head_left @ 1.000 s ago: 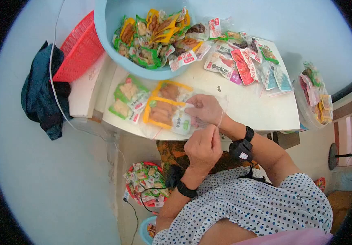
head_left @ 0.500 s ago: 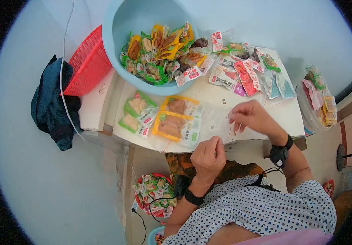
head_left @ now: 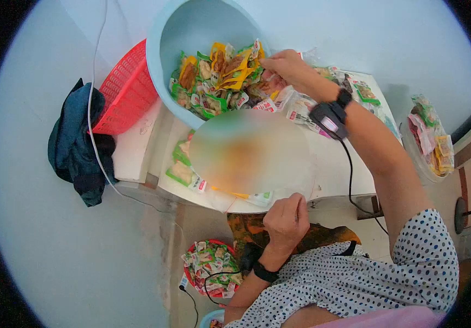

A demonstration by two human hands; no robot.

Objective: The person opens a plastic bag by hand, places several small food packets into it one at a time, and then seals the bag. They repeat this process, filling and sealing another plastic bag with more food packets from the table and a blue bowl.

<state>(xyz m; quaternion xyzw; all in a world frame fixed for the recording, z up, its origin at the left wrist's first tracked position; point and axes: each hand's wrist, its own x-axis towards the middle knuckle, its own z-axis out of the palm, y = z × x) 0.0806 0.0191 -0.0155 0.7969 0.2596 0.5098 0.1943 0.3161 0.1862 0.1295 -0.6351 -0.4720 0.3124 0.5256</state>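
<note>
Yellow-edged plastic food packets point(head_left: 241, 71), heaped in round light-blue plastic basin point(head_left: 183, 24). Right hand point(head_left: 290, 68): moved here from front of white table point(head_left: 347, 175), fingers part-curled, grip hidden, cannot tell. Left hand point(head_left: 287, 221): now alone at table edge, curled; hold cannot be told.

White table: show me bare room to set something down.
Bare: the front of the table, between the blur and the right arm. Crowded: the far edge, with packets beside the blue tub; the left corner, under green-edged packets. Blur hides the middle.
</note>
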